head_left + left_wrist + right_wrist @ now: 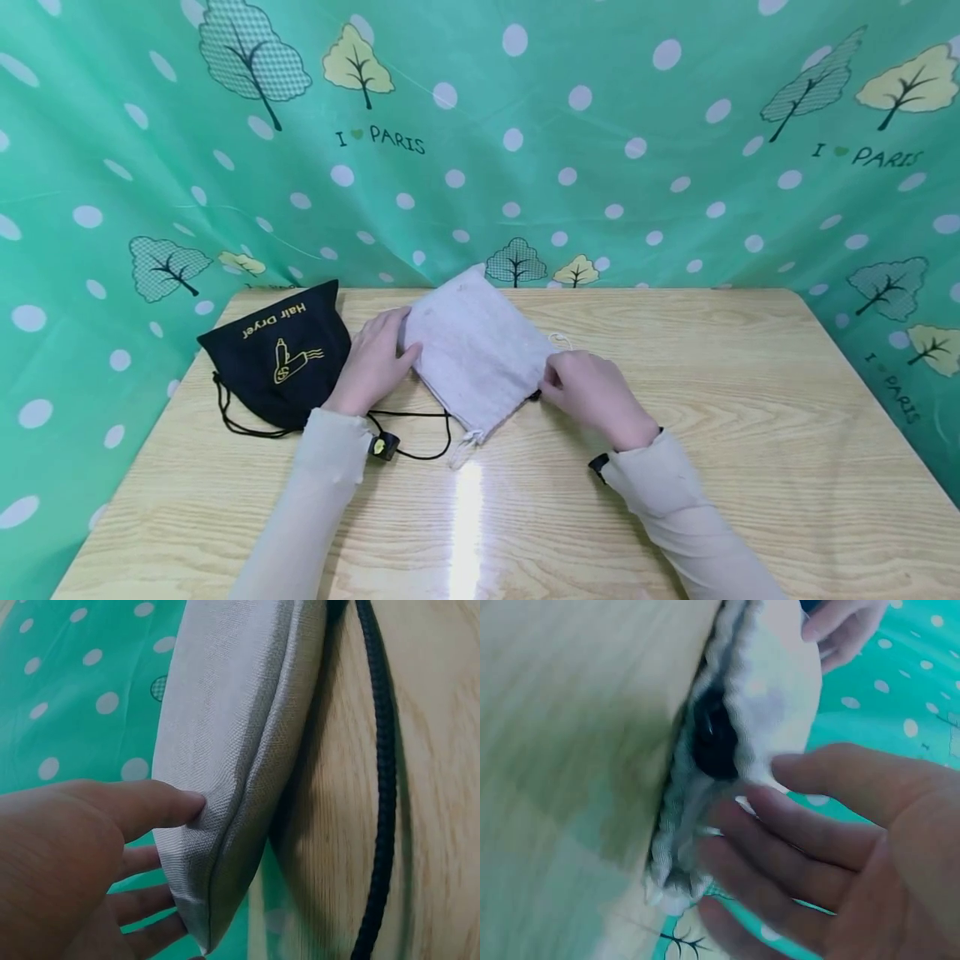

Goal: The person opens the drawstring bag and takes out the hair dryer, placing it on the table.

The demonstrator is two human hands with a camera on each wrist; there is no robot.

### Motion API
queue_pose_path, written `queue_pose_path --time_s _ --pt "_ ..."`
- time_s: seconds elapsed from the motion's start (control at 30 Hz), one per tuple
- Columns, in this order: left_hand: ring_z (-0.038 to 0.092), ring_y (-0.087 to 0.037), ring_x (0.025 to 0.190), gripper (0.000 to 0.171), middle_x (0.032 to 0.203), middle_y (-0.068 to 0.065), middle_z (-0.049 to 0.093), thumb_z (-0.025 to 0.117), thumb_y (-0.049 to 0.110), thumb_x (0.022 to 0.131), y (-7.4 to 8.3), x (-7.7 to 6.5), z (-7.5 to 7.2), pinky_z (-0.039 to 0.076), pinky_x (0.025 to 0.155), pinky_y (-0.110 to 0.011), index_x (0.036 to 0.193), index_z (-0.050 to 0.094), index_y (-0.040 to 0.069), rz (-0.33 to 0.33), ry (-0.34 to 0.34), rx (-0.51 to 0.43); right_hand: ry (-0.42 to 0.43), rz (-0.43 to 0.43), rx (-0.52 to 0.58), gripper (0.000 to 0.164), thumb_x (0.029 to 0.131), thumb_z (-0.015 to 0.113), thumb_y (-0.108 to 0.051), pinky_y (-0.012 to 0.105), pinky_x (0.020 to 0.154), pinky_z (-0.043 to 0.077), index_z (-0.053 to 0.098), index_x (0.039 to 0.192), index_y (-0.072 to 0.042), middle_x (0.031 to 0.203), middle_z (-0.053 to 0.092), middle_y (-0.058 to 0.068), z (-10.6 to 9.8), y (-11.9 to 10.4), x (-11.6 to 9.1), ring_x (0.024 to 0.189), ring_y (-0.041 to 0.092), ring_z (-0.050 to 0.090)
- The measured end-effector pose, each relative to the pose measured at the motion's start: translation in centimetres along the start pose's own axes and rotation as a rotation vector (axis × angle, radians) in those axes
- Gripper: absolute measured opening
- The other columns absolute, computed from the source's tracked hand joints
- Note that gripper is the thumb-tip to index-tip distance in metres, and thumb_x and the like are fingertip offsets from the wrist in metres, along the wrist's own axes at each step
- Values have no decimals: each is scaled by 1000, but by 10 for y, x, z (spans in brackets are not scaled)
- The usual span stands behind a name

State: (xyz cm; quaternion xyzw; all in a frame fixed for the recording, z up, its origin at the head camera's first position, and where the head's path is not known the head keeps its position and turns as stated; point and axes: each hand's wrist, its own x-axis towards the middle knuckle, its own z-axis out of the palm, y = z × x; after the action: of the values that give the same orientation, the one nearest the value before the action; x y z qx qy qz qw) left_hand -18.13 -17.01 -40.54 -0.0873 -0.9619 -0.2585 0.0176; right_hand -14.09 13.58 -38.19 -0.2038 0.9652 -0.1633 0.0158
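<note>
A light grey cloth drawstring bag (480,346) lies slantwise between both hands, its gathered mouth toward the lower right. My left hand (378,354) pinches its left side; in the left wrist view the thumb (176,804) presses the top fabric and the other fingers go behind it. At the right corner, my right hand (592,392) pinches the rim of the mouth, thumb outside and fingertips at the opening. Through that gap in the right wrist view shows a glossy black object (716,739), mostly hidden inside the bag.
A black pouch (273,358) marked "Hair Dryer" lies at the left, partly behind my left hand. Its black cord (431,457) and cord lock (385,446) trail across the wooden table (750,433). A green dotted cloth (480,167) hangs behind the table.
</note>
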Motion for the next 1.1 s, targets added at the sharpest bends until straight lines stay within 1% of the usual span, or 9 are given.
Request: queue_pose_path --time_s 0.07,0.17,0.33,0.47,0.63,0.73,0.9,1.0,1.1 --pt "34 -40 141 60 151 -20 42 59 29 99 0 0 1 24 117 -55 149 39 3 -5 13 3 -50 34 -13 38 91 68 -17 26 48 33 48 59 -16 57 43 -5 -1 2 0 52 10 40" --pt "36 -40 140 60 149 -20 44 61 30 97 0 0 1 27 116 -55 148 41 3 -13 30 -1 -87 41 -36 39 90 69 -21 27 49 32 46 59 -16 57 41 -5 1 5 0 53 11 39" --pt "41 -39 135 61 145 -19 48 66 32 95 1 -1 0 32 113 -55 145 46 5 -24 51 -16 -59 44 -36 26 89 73 -25 32 52 40 56 75 -11 72 51 0 6 4 2 61 16 47" --pt "45 -38 132 58 141 -18 52 66 36 95 2 -2 -2 35 111 -55 142 49 6 -20 61 -7 -21 35 -15 24 88 75 -24 35 54 44 58 86 -8 78 54 3 9 3 4 66 18 51" --pt "47 -37 132 48 139 -17 54 56 37 101 4 -4 -5 38 108 -58 138 53 6 -28 71 -4 -12 12 5 21 87 74 -16 41 64 52 60 99 -5 93 63 8 12 4 6 81 22 60" --pt "49 -38 131 44 139 -17 55 48 36 105 4 -4 -6 40 106 -58 137 55 6 -23 78 -11 -18 13 9 21 87 74 -13 43 68 53 60 101 -4 99 64 10 14 6 8 86 24 61" --pt "53 -36 129 37 138 -15 58 41 26 107 1 -4 -10 42 104 -58 134 59 8 -18 83 0 -30 22 39 23 89 74 -16 45 76 55 61 104 -4 103 66 11 16 7 9 92 27 65" --pt "53 -37 128 36 138 -17 58 38 15 107 -2 -4 -11 44 103 -58 136 57 8 -22 64 15 -23 24 53 25 89 74 -17 46 80 56 62 106 -3 104 67 12 17 8 10 95 28 66" --pt "53 -38 128 38 138 -19 57 37 7 104 -4 -4 -10 45 101 -57 138 54 7 -19 34 29 -17 25 60 24 90 74 -17 44 78 56 62 105 -3 103 66 11 17 8 10 92 26 65"
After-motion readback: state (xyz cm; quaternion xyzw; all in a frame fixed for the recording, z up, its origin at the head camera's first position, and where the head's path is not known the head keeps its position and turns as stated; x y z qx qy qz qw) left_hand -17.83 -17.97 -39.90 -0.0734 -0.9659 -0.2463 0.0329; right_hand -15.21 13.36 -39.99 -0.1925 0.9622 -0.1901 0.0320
